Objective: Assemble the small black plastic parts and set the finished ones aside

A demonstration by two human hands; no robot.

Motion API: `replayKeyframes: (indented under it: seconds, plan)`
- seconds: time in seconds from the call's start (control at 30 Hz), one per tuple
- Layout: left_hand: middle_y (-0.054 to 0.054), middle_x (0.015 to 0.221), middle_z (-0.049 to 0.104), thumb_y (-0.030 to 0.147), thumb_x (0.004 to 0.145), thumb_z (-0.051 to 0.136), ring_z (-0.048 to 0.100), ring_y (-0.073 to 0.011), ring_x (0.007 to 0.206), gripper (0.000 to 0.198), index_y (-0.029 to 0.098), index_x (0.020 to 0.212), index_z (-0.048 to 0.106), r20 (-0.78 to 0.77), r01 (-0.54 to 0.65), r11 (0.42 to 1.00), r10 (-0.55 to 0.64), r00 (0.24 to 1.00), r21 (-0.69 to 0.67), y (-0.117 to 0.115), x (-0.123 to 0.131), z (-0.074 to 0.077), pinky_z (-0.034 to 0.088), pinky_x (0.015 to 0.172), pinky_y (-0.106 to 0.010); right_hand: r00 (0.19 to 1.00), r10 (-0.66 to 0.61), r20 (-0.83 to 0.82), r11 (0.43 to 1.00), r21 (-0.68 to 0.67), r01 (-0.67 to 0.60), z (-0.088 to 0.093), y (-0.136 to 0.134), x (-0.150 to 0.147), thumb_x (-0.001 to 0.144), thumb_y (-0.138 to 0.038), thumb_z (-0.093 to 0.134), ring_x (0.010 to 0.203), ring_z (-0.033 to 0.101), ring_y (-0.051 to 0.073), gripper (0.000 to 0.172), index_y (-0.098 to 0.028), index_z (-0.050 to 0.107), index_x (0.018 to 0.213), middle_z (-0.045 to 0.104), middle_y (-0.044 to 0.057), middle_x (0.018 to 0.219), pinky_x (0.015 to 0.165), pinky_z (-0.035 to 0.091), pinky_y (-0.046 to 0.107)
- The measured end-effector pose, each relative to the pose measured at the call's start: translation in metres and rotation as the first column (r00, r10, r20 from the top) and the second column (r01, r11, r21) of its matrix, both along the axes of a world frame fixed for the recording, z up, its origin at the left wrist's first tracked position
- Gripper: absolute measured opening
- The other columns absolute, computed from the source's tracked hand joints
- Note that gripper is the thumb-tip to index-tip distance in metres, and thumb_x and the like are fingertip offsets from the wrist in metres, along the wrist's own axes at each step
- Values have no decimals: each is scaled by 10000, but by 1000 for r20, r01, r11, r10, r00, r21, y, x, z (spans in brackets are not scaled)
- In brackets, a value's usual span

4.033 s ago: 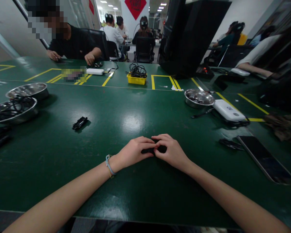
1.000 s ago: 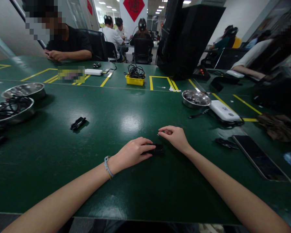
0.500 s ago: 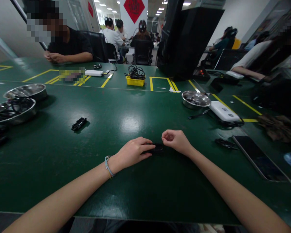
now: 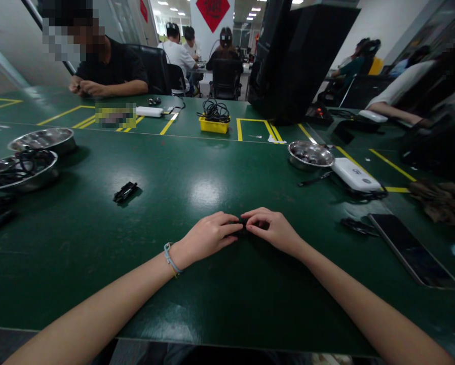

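My left hand (image 4: 209,236) and my right hand (image 4: 271,229) meet at the middle of the green table (image 4: 98,243), fingertips together. Between them lies a small black part (image 4: 243,226), almost wholly covered. The left fingers are curled over it and pin it to the table. The right thumb and forefinger are pinched at its right end; what they pinch is too small to make out. A blue and yellow band sits on my left wrist. A second black part (image 4: 124,192) lies apart, to the far left.
Two steel bowls (image 4: 20,170) stand at the left, one holding black cables. Another steel bowl (image 4: 310,154), a white power bank (image 4: 355,174) and a phone (image 4: 412,248) lie at the right. A yellow bin (image 4: 214,124) of cables sits beyond. A person in black sits across.
My right hand had lifted off the black part with its fingers pinched; it has come back left and down onto the part's end. My left hand has stayed on the part.
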State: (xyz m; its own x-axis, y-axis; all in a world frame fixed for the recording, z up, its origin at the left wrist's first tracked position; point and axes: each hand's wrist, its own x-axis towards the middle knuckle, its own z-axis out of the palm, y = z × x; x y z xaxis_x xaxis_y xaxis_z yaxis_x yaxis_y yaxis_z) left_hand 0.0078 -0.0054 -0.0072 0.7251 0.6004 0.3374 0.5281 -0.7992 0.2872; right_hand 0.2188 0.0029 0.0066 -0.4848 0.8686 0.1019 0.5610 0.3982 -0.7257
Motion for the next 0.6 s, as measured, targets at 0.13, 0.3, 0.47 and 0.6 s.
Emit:
replayKeyframes:
  seconds: [0.13,0.3,0.47,0.6]
  plan:
    - [-71,1076,560,225,830,509,534,-176,920,259,167,1079,554,-1,-1,1000,1,1000,10,0,0,1,466,784,-297,999,24,25,999,36,-24,-1,-1,-2,739,-216,569,961,544,181,85,-211,650,713,643,28,993,770,455,325]
    - [-70,1078,559,220,830,510,532,-176,928,252,168,1073,557,0,2,1000,-2,1000,10,0,1,1,463,799,-301,1000,20,24,996,84,-22,-5,-2,-3,741,-218,576,955,542,171,75,-210,644,708,652,17,962,814,435,331]
    - [-67,1080,557,220,828,511,533,-175,929,255,177,1076,554,5,1,1000,-1,1000,4,0,1,0,465,796,-300,1000,3,-5,998,59,-3,-5,-4,-5,750,-200,562,929,556,166,87,-207,642,715,656,19,952,793,445,322]
    - [-65,1084,557,226,831,507,532,-173,932,261,178,1084,550,-1,-3,1000,3,1000,-3,0,1,0,463,801,-301,1000,8,-2,998,65,-7,-5,-4,-5,749,-205,562,933,555,170,86,-210,642,717,656,21,955,781,449,321]
